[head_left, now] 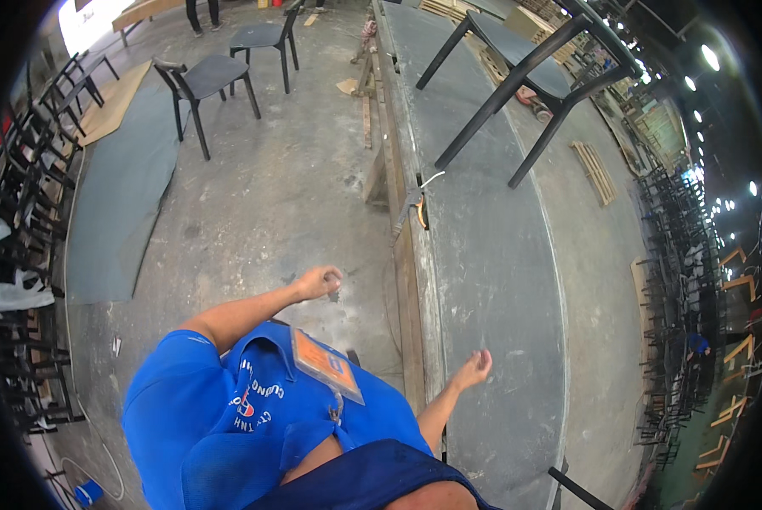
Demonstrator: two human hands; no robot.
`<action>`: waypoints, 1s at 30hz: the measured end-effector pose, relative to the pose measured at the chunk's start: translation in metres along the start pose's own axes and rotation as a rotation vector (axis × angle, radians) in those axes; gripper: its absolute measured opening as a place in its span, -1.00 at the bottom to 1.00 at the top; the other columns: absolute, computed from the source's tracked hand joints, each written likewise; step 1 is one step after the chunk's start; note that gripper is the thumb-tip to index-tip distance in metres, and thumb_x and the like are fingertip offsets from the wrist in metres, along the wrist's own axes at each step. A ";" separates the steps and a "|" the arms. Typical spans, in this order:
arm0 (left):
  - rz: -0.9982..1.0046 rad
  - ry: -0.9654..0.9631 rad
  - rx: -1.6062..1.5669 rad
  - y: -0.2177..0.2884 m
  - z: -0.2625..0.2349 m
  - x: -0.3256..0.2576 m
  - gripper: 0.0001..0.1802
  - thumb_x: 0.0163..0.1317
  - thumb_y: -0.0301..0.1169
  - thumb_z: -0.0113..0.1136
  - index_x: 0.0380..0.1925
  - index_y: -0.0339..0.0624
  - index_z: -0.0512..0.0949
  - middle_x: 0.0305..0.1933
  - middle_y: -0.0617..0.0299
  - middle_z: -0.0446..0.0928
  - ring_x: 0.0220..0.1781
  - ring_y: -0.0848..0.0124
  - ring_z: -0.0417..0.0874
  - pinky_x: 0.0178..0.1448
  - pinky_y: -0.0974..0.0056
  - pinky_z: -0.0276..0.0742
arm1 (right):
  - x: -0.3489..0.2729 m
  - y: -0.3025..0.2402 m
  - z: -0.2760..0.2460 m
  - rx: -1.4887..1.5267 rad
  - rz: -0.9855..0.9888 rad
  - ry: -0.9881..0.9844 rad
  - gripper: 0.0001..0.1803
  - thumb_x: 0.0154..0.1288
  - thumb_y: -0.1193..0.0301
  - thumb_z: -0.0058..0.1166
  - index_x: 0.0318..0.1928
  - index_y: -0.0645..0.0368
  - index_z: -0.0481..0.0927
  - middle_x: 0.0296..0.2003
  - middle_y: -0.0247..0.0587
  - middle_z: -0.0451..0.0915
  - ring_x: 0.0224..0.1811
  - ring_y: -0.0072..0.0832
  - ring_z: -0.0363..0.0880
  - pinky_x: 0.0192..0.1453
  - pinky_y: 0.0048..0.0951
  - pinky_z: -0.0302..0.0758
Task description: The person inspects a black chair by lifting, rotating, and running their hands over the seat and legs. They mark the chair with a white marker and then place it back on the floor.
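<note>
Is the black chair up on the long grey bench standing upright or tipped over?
Tipped over: the black chair lies on the long grey bench with its legs pointing sideways across the surface, not down.

Two hands (320, 281), one long grey workbench (500, 280), three black chairs (207, 81).

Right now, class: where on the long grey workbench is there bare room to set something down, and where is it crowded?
The workbench is bare from the right hand up to the upturned black chair frame, and between that hand and the black leg at the near end. The far end, under the frame, is crowded. The left hand hangs over open concrete floor.
</note>
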State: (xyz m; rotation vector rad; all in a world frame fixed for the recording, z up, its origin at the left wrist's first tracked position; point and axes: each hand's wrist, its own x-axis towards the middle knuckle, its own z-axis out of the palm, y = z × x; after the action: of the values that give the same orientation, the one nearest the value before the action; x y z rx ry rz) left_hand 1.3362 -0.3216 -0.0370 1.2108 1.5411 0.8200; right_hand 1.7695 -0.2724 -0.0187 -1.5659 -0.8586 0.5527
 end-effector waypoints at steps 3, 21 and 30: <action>0.026 0.156 0.180 0.011 -0.017 0.059 -0.63 0.18 -0.29 0.23 -0.05 -0.22 0.49 -0.24 0.10 0.64 -0.23 0.34 0.65 -0.11 0.22 0.56 | -0.004 -0.029 0.069 0.024 -0.083 -0.207 -0.76 0.27 0.56 0.02 -0.05 0.31 0.50 -0.18 -0.21 0.54 -0.24 -0.49 0.53 -0.18 -0.48 0.53; -0.274 0.018 0.295 0.045 0.031 0.376 -0.38 0.03 -0.02 0.33 -0.06 -0.28 0.50 -0.18 -0.05 0.57 -0.13 0.19 0.60 0.01 0.12 0.50 | 0.169 -0.133 0.331 0.250 -0.005 -0.232 -0.75 0.32 0.47 0.03 -0.01 0.22 0.49 -0.11 -0.25 0.53 -0.15 -0.51 0.53 -0.14 -0.48 0.50; 0.418 -0.116 -1.155 0.286 -0.197 0.459 -0.63 0.34 -0.15 0.04 -0.08 -0.24 0.45 -0.28 0.13 0.54 -0.23 0.39 0.58 -0.07 0.21 0.55 | 0.265 -0.337 0.463 0.247 -0.358 -0.356 -0.61 0.25 0.39 0.17 0.04 0.27 0.46 -0.06 -0.17 0.53 -0.04 -0.44 0.51 -0.04 -0.43 0.49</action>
State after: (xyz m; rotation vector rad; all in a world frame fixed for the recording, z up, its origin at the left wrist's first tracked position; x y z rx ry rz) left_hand 1.2209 0.2088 0.1538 0.6504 0.4804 1.5689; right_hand 1.5080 0.2303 0.2579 -1.0722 -1.2579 0.6573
